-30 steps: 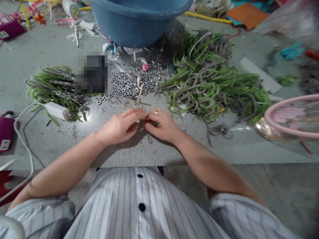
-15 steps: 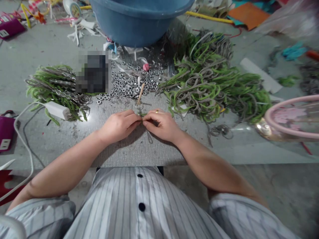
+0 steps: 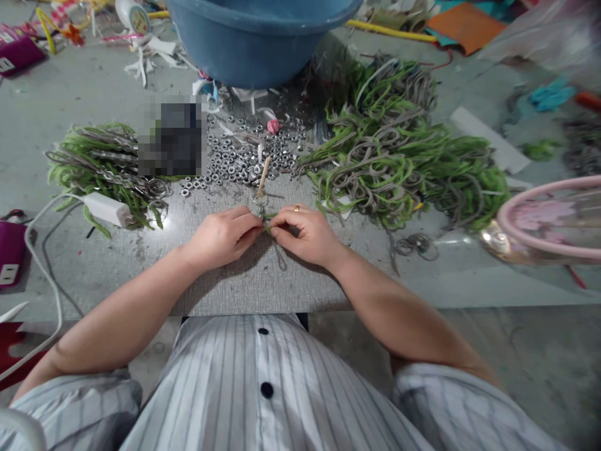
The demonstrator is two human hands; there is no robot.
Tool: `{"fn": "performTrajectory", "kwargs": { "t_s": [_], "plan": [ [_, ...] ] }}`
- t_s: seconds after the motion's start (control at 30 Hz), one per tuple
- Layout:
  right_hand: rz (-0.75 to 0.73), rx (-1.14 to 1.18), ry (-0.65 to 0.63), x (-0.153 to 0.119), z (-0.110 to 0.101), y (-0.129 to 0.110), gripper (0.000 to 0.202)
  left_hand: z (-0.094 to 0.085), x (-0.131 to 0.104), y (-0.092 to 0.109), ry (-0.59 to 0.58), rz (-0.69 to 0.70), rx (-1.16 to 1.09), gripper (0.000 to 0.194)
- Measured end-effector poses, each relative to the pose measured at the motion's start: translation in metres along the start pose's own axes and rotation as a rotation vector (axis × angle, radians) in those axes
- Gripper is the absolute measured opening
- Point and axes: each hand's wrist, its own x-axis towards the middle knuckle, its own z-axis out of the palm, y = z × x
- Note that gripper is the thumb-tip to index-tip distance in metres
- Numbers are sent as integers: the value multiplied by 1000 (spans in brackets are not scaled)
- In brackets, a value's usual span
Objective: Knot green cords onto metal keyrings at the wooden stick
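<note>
**Fingertip to Fingertip on the Green Cord**

Right at mid-frame now: gripping the green cord [image 3: 269,216] in the left hand [image 3: 223,237], with fingers bunched tight. Pinching it with the right hand [image 3: 307,233] too, thumb near forefinger, just beside the left. See a metal ring [image 3: 260,200] just above the fingertips, and a grey loop [image 3: 280,257] below, over the table [image 3: 220,291].

On to the lettering! Look to the upper left of the frame: find a round printed label [image 3: 139,19] on the end of a white roll [image 3: 123,14], too blurred to read. Spot pale patches on a purple box [image 3: 23,47] below it and on a second purple box [image 3: 12,250] at the left edge, with marks too small to make out. Catch pink flowers printed on a clear bag [image 3: 544,216] at the right. Glance up to scattered metal nuts [image 3: 235,156], under a blue basin [image 3: 258,47] at the top.
</note>
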Motion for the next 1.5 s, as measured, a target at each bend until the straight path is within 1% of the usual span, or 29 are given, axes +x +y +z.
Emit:
{"fn": "performTrajectory", "kwargs": {
  "t_s": [0.13, 0.2, 0.33, 0.43, 0.57, 0.73, 0.93, 1.13, 1.23, 1.37, 1.5],
  "plan": [
    [10, -4, 9, 0, 0, 1, 18, 1, 0, 0, 26, 2, 9, 22],
    [31, -1, 7, 0, -1, 1, 25, 2, 0, -1, 46, 10, 16, 22],
    [46, -14, -7, 0, -1, 2, 46, 2, 0, -1, 62, 28, 45, 22],
    [23, -39, -19, 0, 0, 2, 54, 2, 0, -1, 61, 35, 46, 23],
    [-36, -80, -34, -1, 2, 1, 50, 3, 0, 0, 57, 39, 26, 24],
    [-106, -126, -17, -1, 3, 2, 41, 4, 0, -1, 92, 71, 24, 22],
    [-142, -158, 7, -1, 3, 4, 35, 3, 0, 0, 72, 49, 52, 25],
    [-93, -147, -39, 0, 2, 2, 40, 4, 0, -1, 97, 50, 32, 22],
    [-86, -134, -42, 1, 2, 1, 41, 6, 0, -2, 110, 66, 30, 23],
    [-97, -118, -27, 0, 1, 1, 35, 6, 0, -3, 127, 89, 38, 23],
    [-70, -124, -20, -2, 0, 1, 27, 6, 0, -4, 116, 81, 35, 23]
  ]
}}
